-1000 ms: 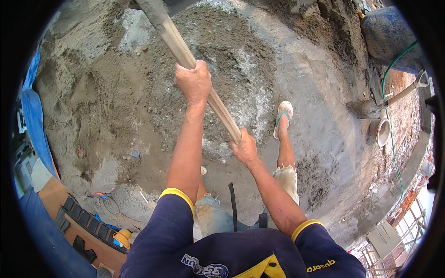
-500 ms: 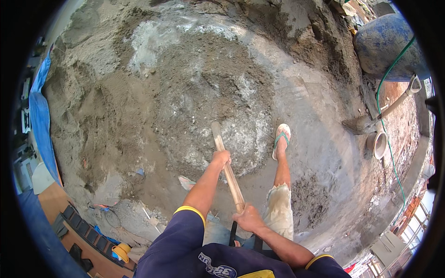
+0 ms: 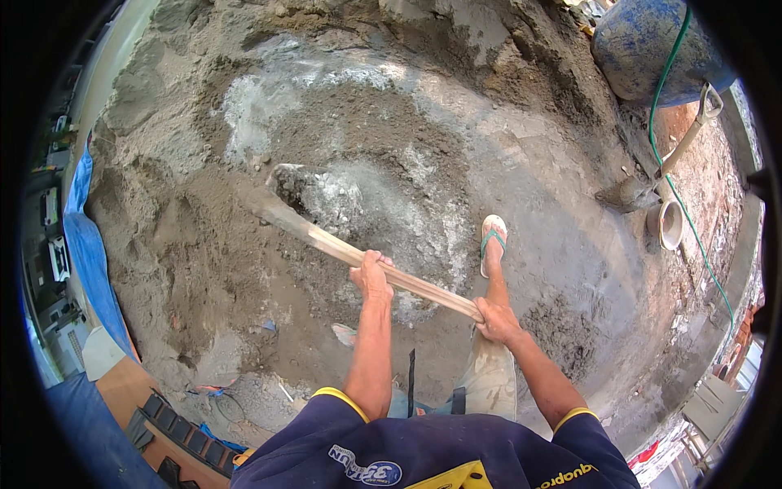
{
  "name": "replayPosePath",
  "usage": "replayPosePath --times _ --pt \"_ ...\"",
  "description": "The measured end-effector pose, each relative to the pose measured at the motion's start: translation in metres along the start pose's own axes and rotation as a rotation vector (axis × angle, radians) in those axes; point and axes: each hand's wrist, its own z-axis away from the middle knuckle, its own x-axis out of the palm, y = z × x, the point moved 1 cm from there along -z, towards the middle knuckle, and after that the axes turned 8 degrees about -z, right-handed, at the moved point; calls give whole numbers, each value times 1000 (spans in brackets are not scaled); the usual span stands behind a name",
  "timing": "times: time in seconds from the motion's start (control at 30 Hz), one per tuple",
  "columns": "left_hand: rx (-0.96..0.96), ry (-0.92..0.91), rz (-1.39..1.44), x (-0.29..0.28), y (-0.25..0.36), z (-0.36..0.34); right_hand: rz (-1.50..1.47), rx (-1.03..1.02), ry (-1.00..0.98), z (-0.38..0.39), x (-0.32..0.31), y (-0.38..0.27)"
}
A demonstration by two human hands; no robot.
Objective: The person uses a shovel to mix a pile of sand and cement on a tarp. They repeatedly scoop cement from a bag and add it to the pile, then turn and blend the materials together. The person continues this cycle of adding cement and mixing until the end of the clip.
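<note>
Across the middle runs the pale wooden handle of a hoe (image 3: 428, 288), slanting from lower right to upper left. My left hand (image 3: 372, 276) is closed round its middle, and my right hand (image 3: 496, 320) grips the near end. At the far end the hoe's head is smeared by motion, its blade (image 3: 287, 183) standing by a clump of white powder and grey-brown mix. Below it spreads a round heap of sand and whitish powder (image 3: 423, 208) on the ground. My right foot, in a sandal (image 3: 493, 236), stands at the heap's right edge.
At the upper right are a blue drum (image 3: 656, 49), a shovel (image 3: 688, 138) leaning with its blade down, a bucket (image 3: 669, 225) and a green hose (image 3: 661, 122). A sand bank (image 3: 155, 212) rises on the left, bordered by a blue tarp (image 3: 91, 244).
The hoe has come out of the heap and swung left, its blade now showing. My right hand has moved right and up, the left slightly left. Whitish mix is newly disturbed.
</note>
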Motion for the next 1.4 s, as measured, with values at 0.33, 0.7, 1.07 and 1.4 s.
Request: replayPosePath --times 0.33,0.7,1.07,1.4 --pt "734 28 -182 13 126 -116 -279 58 170 -165 58 -107" --pt "-234 27 -963 -148 -181 -92 -309 592 -138 66 196 -94" --pt "471 335 -403 -157 112 -86 -271 -80 -60 -77 135 -170" --pt "-149 281 -1108 -186 -87 -199 -380 480 -273 -61 220 -123"
